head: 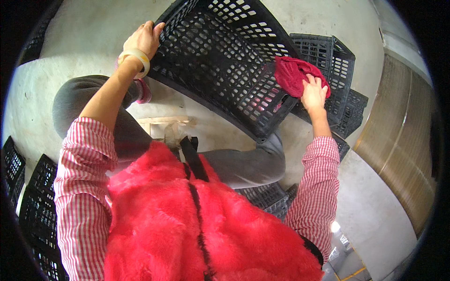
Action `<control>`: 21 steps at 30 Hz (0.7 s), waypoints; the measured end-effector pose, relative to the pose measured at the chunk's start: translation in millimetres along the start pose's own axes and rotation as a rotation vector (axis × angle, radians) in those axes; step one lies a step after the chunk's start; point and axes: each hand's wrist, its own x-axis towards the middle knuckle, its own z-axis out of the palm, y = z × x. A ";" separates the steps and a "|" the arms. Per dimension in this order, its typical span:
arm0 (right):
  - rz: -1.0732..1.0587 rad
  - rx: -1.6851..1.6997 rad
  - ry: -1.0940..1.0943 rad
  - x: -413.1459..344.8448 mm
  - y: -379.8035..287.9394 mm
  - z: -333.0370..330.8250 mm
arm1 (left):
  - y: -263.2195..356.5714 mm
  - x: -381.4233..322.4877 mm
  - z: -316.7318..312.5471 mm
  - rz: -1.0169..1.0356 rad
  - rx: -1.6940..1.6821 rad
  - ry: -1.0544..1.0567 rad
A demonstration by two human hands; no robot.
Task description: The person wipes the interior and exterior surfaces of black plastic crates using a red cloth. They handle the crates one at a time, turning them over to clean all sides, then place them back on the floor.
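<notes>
A large black plastic crate (211, 63) with slotted walls is tilted in front of me, its open side towards me. My left hand (144, 38) grips its rim at the upper left, a pale bangle on the wrist. My right hand (314, 93) presses a crumpled dark red cloth (293, 73) against the crate's right end wall. The fingers are spread over the cloth, and part of that wall is hidden behind it. I see nothing lying inside the crate.
More black crates (341, 66) stand beyond my right hand. Others (38, 200) are at the lower left, and some (262, 195) lie by my right knee. A low wooden stool (168, 120) is between my legs. A brown ribbed panel (393, 130) runs along the right.
</notes>
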 end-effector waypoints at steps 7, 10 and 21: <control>0.274 0.654 0.094 -110.7 -99.9 7.3 | 4.4 0.6 -3.4 -0.055 0.011 -0.039; 0.339 0.897 0.104 -159.0 -134.6 2.0 | 1.6 1.7 0.2 -0.055 -0.025 -0.035; 1.030 2.683 0.573 -200.9 -203.4 -17.8 | -1.7 -34.8 -35.7 0.803 0.473 -0.158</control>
